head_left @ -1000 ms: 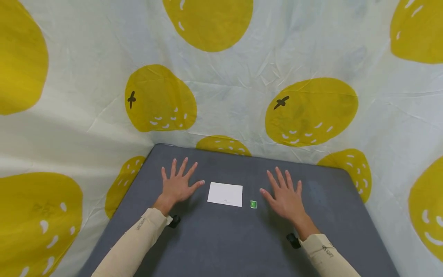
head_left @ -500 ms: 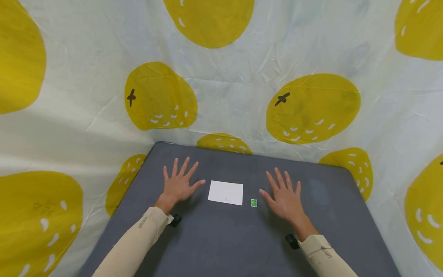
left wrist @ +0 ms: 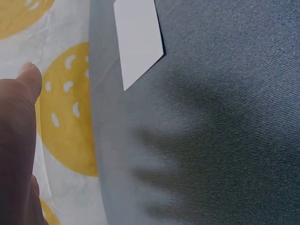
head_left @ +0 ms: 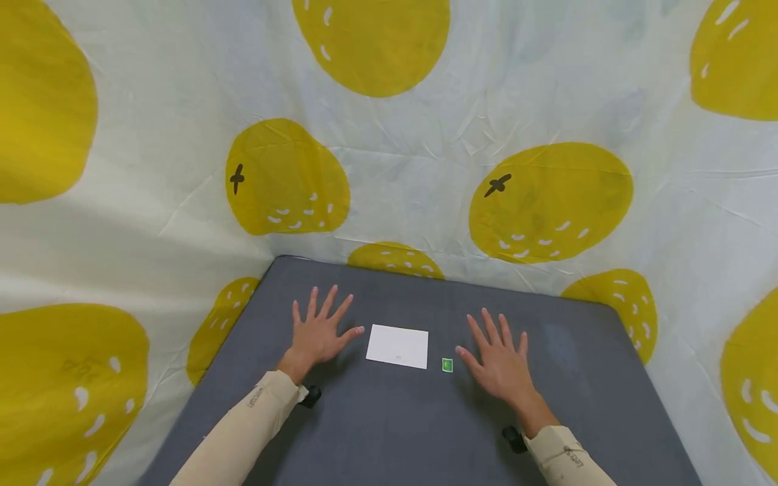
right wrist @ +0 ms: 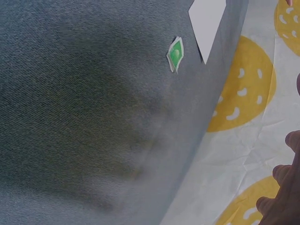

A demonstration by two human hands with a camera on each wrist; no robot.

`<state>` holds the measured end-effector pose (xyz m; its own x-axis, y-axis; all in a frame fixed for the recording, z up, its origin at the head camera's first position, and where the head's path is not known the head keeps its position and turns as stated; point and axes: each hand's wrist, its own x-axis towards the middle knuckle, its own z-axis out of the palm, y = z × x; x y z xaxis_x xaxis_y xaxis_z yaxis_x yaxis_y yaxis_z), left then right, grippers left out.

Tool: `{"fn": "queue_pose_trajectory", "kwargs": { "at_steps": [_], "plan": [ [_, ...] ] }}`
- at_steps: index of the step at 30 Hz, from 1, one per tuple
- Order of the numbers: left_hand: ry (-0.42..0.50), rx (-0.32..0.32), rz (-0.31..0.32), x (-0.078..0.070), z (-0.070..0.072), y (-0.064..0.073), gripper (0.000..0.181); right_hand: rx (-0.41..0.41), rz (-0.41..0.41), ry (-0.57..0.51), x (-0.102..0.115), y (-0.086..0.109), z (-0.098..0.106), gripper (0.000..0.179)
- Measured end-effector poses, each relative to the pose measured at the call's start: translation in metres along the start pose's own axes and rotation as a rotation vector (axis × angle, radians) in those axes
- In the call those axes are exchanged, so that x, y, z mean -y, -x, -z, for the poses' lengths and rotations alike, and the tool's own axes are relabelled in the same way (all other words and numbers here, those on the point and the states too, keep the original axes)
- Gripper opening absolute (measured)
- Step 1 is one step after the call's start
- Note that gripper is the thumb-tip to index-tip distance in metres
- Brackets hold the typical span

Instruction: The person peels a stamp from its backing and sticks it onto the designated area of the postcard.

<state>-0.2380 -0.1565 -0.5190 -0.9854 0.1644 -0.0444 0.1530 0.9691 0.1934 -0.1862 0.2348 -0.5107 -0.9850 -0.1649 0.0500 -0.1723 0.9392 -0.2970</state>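
A white rectangular card or envelope [head_left: 398, 346] lies flat on the grey table, with a tiny faint mark near its front edge. Just right of it is a small green stamp-like piece [head_left: 447, 365] with a white border; its edges look slightly raised in the right wrist view. My left hand [head_left: 317, 338] hovers left of the white piece, fingers spread, thumb pointing toward it. On the other side, my right hand [head_left: 501, 365] hovers with spread fingers, nearest to the green piece. Neither hand holds anything. Shadows of the fingers fall on the cloth below.
The grey cloth-covered table [head_left: 377, 432] meets a white curtain [head_left: 407, 189] printed with yellow fruit along its back and sides. Each wrist wears a small black camera below a beige sleeve [head_left: 243, 425].
The head view has tilted a little, so the whole scene sits slightly lower. Both hands keep their spread pose, and the white and green pieces stay in place.
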Motion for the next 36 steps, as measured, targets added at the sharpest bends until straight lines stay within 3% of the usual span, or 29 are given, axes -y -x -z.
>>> {"fn": "queue_pose_trajectory", "kwargs": {
  "at_steps": [16, 25, 36],
  "plan": [
    [0.058, 0.026, -0.016, -0.003, -0.007, 0.005, 0.085, 0.021, 0.003, -0.006, 0.002, 0.005, -0.011, 0.079],
    [0.026, -0.014, -0.038, -0.005, -0.014, -0.001, 0.082, 0.012, 0.005, 0.009, 0.002, 0.003, -0.015, 0.078],
    [0.02, 0.01, -0.035, -0.006, -0.026, 0.0, 0.081, 0.038, -0.011, -0.004, 0.003, 0.006, -0.02, 0.078]
  ]
}}
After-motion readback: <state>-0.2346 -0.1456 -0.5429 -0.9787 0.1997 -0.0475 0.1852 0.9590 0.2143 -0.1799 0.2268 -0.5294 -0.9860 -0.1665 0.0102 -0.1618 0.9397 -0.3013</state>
